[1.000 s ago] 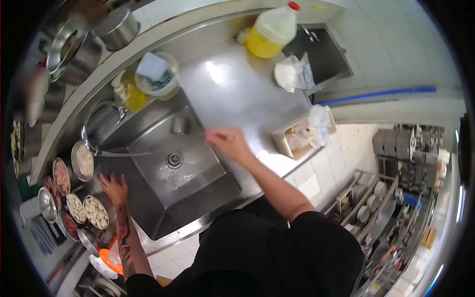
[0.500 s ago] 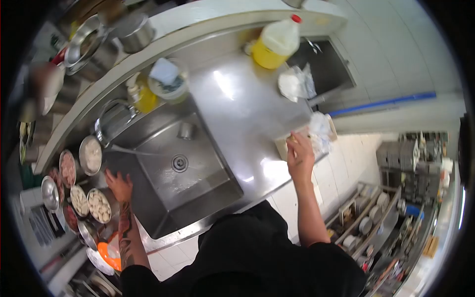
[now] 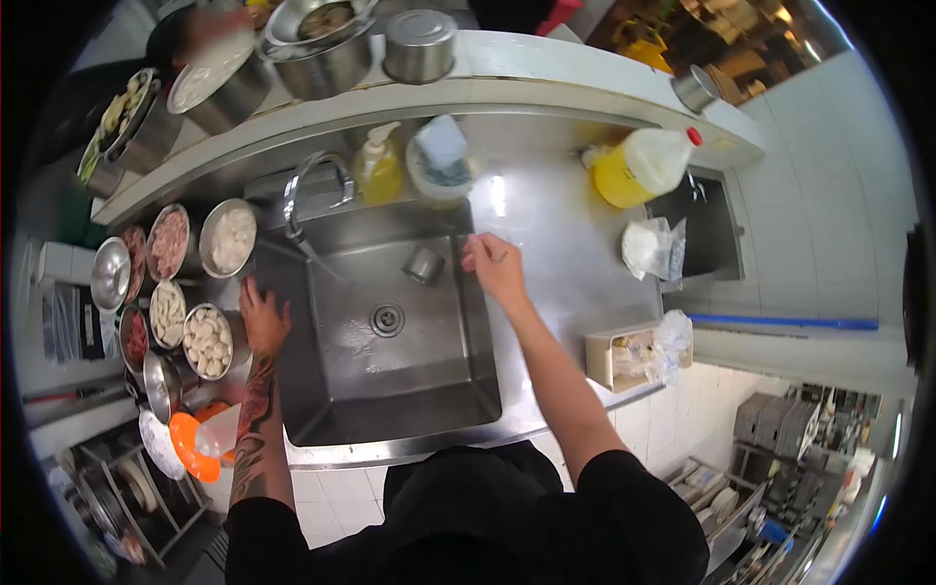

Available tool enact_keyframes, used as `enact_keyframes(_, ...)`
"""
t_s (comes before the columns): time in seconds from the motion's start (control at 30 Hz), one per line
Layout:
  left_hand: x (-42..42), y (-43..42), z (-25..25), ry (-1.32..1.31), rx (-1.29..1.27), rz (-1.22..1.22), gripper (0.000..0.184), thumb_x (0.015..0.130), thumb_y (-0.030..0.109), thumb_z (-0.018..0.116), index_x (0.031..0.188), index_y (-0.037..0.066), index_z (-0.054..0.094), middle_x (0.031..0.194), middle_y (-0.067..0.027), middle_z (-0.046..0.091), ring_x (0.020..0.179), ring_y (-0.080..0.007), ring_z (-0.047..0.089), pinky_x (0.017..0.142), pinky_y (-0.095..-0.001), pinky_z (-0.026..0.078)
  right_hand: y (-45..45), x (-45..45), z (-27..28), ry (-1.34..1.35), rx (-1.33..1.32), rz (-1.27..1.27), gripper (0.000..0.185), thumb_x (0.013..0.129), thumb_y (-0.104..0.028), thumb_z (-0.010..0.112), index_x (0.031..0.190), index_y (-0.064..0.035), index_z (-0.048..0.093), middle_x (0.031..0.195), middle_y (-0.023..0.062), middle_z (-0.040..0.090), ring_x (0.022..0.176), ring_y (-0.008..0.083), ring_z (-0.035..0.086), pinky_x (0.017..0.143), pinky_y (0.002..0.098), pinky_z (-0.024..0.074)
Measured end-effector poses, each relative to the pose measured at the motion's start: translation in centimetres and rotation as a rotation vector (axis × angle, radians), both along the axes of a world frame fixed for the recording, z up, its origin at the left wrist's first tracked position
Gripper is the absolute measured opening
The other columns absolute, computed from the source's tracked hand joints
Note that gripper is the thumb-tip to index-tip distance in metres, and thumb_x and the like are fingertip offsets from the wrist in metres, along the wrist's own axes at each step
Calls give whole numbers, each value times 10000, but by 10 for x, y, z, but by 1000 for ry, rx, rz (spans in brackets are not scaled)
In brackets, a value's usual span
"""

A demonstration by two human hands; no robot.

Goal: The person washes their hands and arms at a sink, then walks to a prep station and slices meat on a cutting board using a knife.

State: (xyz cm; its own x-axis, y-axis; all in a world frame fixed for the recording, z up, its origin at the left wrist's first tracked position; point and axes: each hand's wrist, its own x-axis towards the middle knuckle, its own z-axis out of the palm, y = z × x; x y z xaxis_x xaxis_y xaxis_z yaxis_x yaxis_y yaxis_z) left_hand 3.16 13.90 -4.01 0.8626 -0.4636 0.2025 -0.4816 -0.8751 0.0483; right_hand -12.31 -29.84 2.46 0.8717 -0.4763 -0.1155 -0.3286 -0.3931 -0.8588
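My left hand (image 3: 263, 320) lies on the sink's left ledge with its fingers apart, holding nothing. Close beside it are a metal pot of white round pieces (image 3: 209, 342) and a metal bowl of pale, wet-looking food (image 3: 231, 239). My right hand (image 3: 495, 266) is over the right rim of the steel sink (image 3: 414, 395), fingers curled together. Whatever they pinch, if anything, is hidden. To its left, a small metal cup (image 3: 424, 264) lies tilted in the basin. The faucet (image 3: 314, 190) arches over the sink's back left corner, apparently with water running.
A soap pump bottle (image 3: 378, 166) and a tub with a cloth (image 3: 441, 161) stand behind the sink. On the right counter are a jug of yellow liquid (image 3: 643, 168), a plastic bag (image 3: 648, 248) and a box of bags (image 3: 629, 356). Orange lids (image 3: 185, 444) lie at left.
My right hand has moved left from near the box on the counter to the sink's right rim. My left hand stays by the bowls. The camera view has turned and shifted.
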Motion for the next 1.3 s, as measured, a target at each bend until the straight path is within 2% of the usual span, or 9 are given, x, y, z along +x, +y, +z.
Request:
enact_keyframes(0.07,-1,-3,6,14,4,-34,390,804,224,735,1064,-49,638,1518,-289,292,1388,-486,312,1114,-577,325,52,12,-14,-148,506,-81,193,997,-139,565,953,12,678,815,83,721,713,135,703,627,317,562)
enact_keyframes(0.2,3,0,-4,-20,0,-36,374,790,215,743,1020,-56,629,1521,-287,292,1391,-484,313,1111,-576,332,155,47,-21,-228,184,273,155,983,-126,580,949,1,662,823,76,703,701,143,687,618,290,570)
enact_keyframes(0.27,4,0,-4,-4,-5,-37,364,794,224,737,1010,-48,630,1524,-277,290,1398,-476,302,1111,-570,325,192,85,-42,-115,754,151,161,984,-128,582,934,6,655,768,65,672,653,140,665,583,286,563)
enact_keyframes(0.5,3,3,-2,-7,-36,-49,355,787,234,736,985,-41,630,1523,-277,301,1395,-477,301,1102,-571,327,199,163,-52,-34,1075,84,298,1004,-290,568,916,-17,645,636,29,586,556,122,602,437,290,463)
enact_keyframes(0.6,2,7,-7,-8,-36,-45,356,793,241,729,986,-41,630,1526,-276,299,1397,-478,299,1104,-571,327,207,165,-23,-151,966,62,364,996,-363,557,874,-36,660,643,78,632,507,206,594,446,361,448)
enact_keyframes(0.77,6,7,-13,-28,-37,-37,351,798,251,722,975,-39,636,1535,-264,294,1402,-472,298,1113,-566,324,176,114,43,-173,-317,522,296,918,-334,632,801,-71,703,812,179,695,667,410,636,641,482,516)
enact_keyframes(1.0,-1,-2,3,52,-36,-31,372,806,255,721,1020,-41,655,1543,-261,282,1414,-474,283,1128,-567,307,24,144,71,-428,-508,-169,142,844,-150,699,886,-37,625,888,183,651,873,392,646,745,472,516)
enact_keyframes(1.13,-1,-3,3,21,-37,-53,378,812,247,712,1053,-36,645,1536,-270,288,1419,-477,274,1135,-571,299,1,168,73,48,-614,-169,420,755,-107,772,1097,-39,538,1092,199,571,975,383,611,826,468,516)
enact_keyframes(1.3,-2,-7,5,-13,3,-35,371,816,228,717,1084,-21,654,1513,-259,315,1413,-470,285,1138,-558,306,2,172,47,-100,-606,-259,550,705,-110,807,1151,-41,493,1127,220,571,997,395,608,862,478,507)
